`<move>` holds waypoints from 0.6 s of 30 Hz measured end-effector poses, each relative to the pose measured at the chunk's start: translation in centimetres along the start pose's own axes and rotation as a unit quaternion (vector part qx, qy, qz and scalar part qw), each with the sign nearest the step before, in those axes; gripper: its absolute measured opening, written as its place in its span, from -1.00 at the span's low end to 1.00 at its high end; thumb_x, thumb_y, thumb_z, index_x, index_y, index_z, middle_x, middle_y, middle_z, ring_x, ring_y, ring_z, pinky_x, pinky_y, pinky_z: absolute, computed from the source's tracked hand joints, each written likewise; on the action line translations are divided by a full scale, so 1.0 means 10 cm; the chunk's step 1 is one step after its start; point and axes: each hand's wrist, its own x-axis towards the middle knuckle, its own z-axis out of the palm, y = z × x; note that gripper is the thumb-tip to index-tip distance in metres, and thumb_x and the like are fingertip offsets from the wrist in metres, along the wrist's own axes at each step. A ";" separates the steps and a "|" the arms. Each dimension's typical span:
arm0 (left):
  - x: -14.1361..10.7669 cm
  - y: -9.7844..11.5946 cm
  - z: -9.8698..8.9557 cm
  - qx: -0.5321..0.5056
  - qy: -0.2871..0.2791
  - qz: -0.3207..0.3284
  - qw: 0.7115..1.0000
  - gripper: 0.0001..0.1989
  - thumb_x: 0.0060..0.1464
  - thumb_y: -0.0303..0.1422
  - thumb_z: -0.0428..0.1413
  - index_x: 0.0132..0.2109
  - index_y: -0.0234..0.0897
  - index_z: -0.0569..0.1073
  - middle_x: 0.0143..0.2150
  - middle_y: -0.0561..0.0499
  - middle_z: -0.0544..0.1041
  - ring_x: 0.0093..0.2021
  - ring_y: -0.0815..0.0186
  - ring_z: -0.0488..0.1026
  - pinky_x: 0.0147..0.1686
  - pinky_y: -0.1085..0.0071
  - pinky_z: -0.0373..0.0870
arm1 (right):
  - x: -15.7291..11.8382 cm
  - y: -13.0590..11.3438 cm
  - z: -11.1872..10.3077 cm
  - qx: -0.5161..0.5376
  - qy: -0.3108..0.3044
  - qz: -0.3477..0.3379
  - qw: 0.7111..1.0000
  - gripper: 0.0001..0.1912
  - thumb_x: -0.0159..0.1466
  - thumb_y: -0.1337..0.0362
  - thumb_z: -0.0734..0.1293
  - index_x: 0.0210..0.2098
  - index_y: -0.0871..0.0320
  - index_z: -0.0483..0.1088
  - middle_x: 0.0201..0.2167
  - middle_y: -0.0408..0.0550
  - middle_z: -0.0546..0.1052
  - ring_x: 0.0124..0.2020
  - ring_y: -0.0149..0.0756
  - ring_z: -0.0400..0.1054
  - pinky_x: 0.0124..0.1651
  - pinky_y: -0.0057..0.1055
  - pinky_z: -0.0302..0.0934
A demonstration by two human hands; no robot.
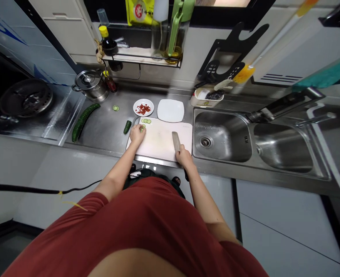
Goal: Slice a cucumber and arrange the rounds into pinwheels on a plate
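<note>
Left hand point(137, 134) curled down on a small green cucumber piece point(142, 128) at the far left corner of the cutting board point(161, 142), fingertips pinching it. Thin round cucumber slices point(146, 121), pale green with dark rims, lie just beyond the hand on the board. Right hand point(182, 156) wrapped shut round the handle of a knife point(176, 141), broad flat blade resting on the board's right part, pointing far. Board pale, rectangular, smooth, on a brushed steel surface point(106, 127). Short dark green cucumber stub point(127, 127) just left of the board; whole long bumpy cucumber point(84, 120) further left. Round white plate of red chopped bits point(143, 107) and an empty squarish white plate point(170, 110) just beyond the board. Steel sink point(221, 134) on the right.
</note>
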 end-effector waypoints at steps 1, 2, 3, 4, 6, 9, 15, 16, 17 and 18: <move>0.06 0.03 0.02 -0.002 0.000 0.007 1.000 -0.74 0.17 -0.27 0.00 -0.03 -0.17 0.47 -0.08 -0.09 0.47 -0.05 0.19 0.38 -0.06 0.36 0.25 | 0.00 0.00 0.00 0.000 -0.002 -0.001 1.000 -0.65 0.36 0.25 0.07 0.11 0.21 0.12 -0.19 0.17 0.49 -0.17 -0.09 0.42 -0.18 -0.31 0.20; 0.13 0.07 0.04 -0.002 -0.003 0.011 1.000 -0.71 0.17 -0.29 0.00 0.00 -0.17 0.45 -0.06 -0.10 0.46 -0.03 0.17 0.37 -0.05 0.34 0.25 | 0.00 0.00 0.00 0.001 -0.004 -0.002 1.000 -0.65 0.36 0.25 0.07 0.11 0.21 0.11 -0.19 0.17 0.49 -0.17 -0.10 0.42 -0.19 -0.31 0.20; 0.20 0.09 0.07 0.003 -0.008 0.014 1.000 -0.69 0.16 -0.30 0.00 0.04 -0.16 0.44 -0.05 -0.11 0.45 -0.01 0.14 0.36 -0.03 0.32 0.25 | 0.00 0.00 -0.01 0.002 -0.006 -0.003 1.000 -0.65 0.36 0.26 0.06 0.11 0.21 0.11 -0.19 0.17 0.49 -0.17 -0.10 0.42 -0.19 -0.31 0.20; 0.26 0.12 0.09 0.009 -0.015 0.019 1.000 -0.67 0.16 -0.32 0.00 0.07 -0.15 0.43 -0.03 -0.12 0.44 0.01 0.12 0.34 -0.02 0.30 0.24 | -0.01 0.00 -0.01 0.003 -0.007 -0.003 1.000 -0.65 0.36 0.26 0.06 0.11 0.21 0.11 -0.19 0.17 0.49 -0.17 -0.10 0.42 -0.18 -0.31 0.20; 0.37 0.17 0.14 0.023 -0.031 0.035 0.999 -0.64 0.17 -0.34 -0.01 0.10 -0.13 0.41 0.01 -0.14 0.41 0.06 0.09 0.31 0.00 0.27 0.23 | -0.02 -0.01 -0.03 0.005 -0.010 -0.002 1.000 -0.65 0.36 0.26 0.06 0.11 0.20 0.11 -0.19 0.16 0.49 -0.16 -0.11 0.41 -0.17 -0.31 0.20; 0.50 0.22 0.21 0.046 -0.055 0.059 0.996 -0.66 0.18 -0.35 -0.03 0.08 -0.15 0.42 0.03 -0.19 0.37 0.08 0.04 0.26 0.00 0.22 0.23 | -0.04 -0.03 -0.05 0.007 -0.010 0.001 1.000 -0.65 0.36 0.24 0.06 0.12 0.17 0.11 -0.17 0.13 0.49 -0.15 -0.12 0.40 -0.16 -0.31 0.20; 0.63 0.25 0.26 0.068 -0.053 0.082 0.993 -0.74 0.14 -0.35 0.02 -0.03 -0.21 0.45 0.06 -0.22 0.34 0.07 0.03 0.26 -0.02 0.22 0.23 | -0.03 -0.03 -0.02 0.012 -0.001 0.005 1.000 -0.66 0.36 0.26 0.06 0.10 0.18 0.12 -0.17 0.15 0.50 -0.14 -0.10 0.41 -0.14 -0.29 0.20; 0.64 0.26 0.26 0.063 -0.050 0.083 0.993 -0.74 0.13 -0.36 0.03 -0.03 -0.21 0.44 0.05 -0.22 0.35 0.07 0.05 0.27 -0.03 0.24 0.24 | -0.03 -0.03 -0.01 0.014 0.001 0.002 1.000 -0.66 0.36 0.26 0.06 0.10 0.18 0.12 -0.17 0.15 0.50 -0.14 -0.09 0.41 -0.14 -0.29 0.21; 0.64 0.26 0.25 0.054 -0.050 0.080 0.994 -0.74 0.13 -0.37 0.03 -0.02 -0.21 0.42 0.04 -0.20 0.38 0.05 0.07 0.29 -0.04 0.25 0.24 | -0.02 -0.02 0.00 0.016 0.002 0.001 1.000 -0.67 0.36 0.27 0.06 0.10 0.18 0.12 -0.18 0.16 0.50 -0.14 -0.09 0.41 -0.14 -0.28 0.21; 0.65 0.28 0.25 0.042 -0.053 0.071 0.995 -0.75 0.14 -0.37 0.03 -0.02 -0.20 0.42 0.01 -0.18 0.41 0.03 0.09 0.32 -0.05 0.27 0.25 | -0.02 -0.02 0.00 0.017 0.003 0.002 1.000 -0.67 0.37 0.27 0.06 0.10 0.18 0.12 -0.18 0.16 0.50 -0.14 -0.09 0.41 -0.13 -0.28 0.21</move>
